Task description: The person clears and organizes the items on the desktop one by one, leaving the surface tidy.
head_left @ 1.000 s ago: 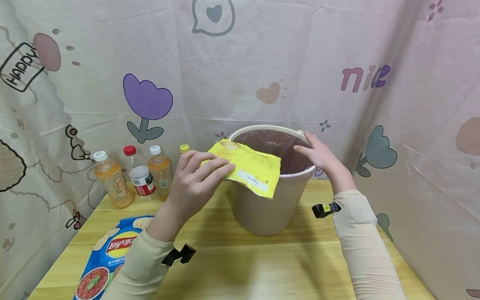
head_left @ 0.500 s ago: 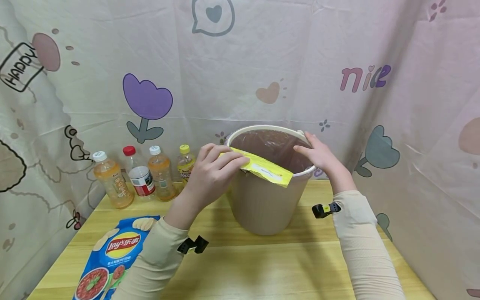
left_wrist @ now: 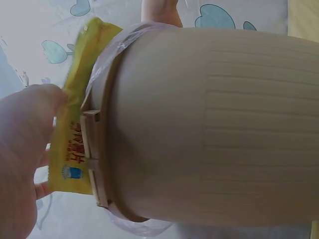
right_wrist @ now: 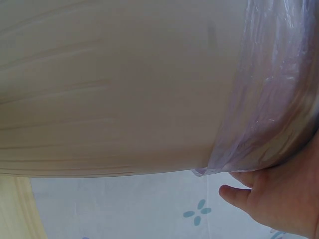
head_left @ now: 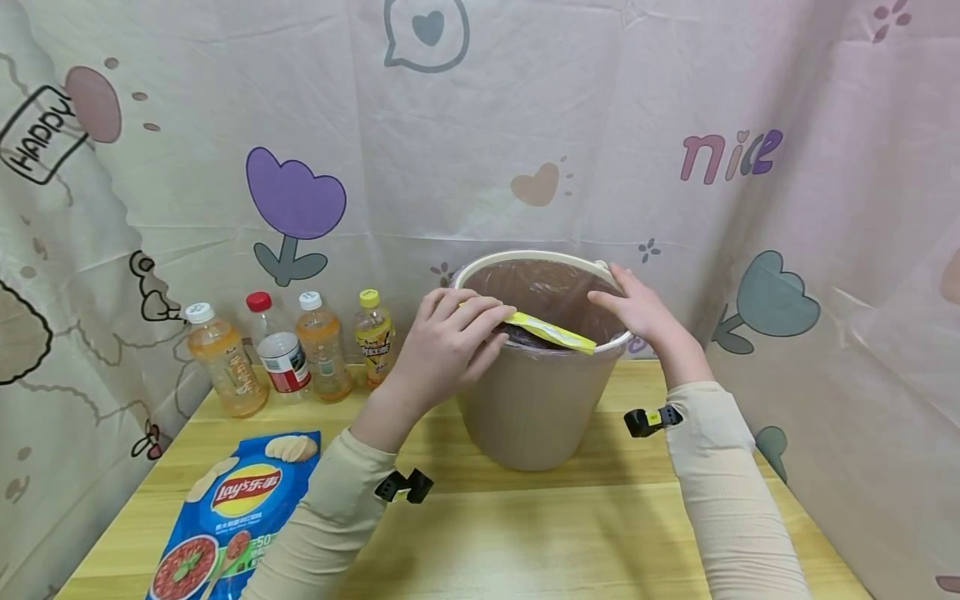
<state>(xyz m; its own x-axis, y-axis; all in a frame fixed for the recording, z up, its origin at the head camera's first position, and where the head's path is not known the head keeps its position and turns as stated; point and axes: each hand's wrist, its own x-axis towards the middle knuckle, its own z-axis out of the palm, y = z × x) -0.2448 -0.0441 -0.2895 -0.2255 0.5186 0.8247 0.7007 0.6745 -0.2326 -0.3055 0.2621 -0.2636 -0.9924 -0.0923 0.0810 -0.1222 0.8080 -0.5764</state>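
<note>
A beige trash can point(head_left: 536, 408) with a clear plastic liner point(right_wrist: 269, 84) over its rim stands upright on the wooden table. My left hand point(head_left: 450, 342) holds a yellow snack packet point(head_left: 551, 332) at the near left of the mouth. Seen almost edge-on in the head view, the packet lies tilted along the near rim. In the left wrist view, its printed side point(left_wrist: 75, 144) faces the camera and touches or nearly touches the rim. My right hand point(head_left: 641, 308) grips the rim on the right side, some of its fingers hidden.
Several drink bottles stand at the back left, among them a red-capped one point(head_left: 285, 358) and a yellow-capped one point(head_left: 375, 342). A blue chip bag point(head_left: 232, 517) lies at the front left, partly under my left sleeve. A printed curtain point(head_left: 450, 125) hangs behind the table point(head_left: 510, 533).
My left hand has moved right and slightly forward with the yellow packet, which has tipped from showing its broad face to nearly edge-on over the rim. My right hand has stayed in place.
</note>
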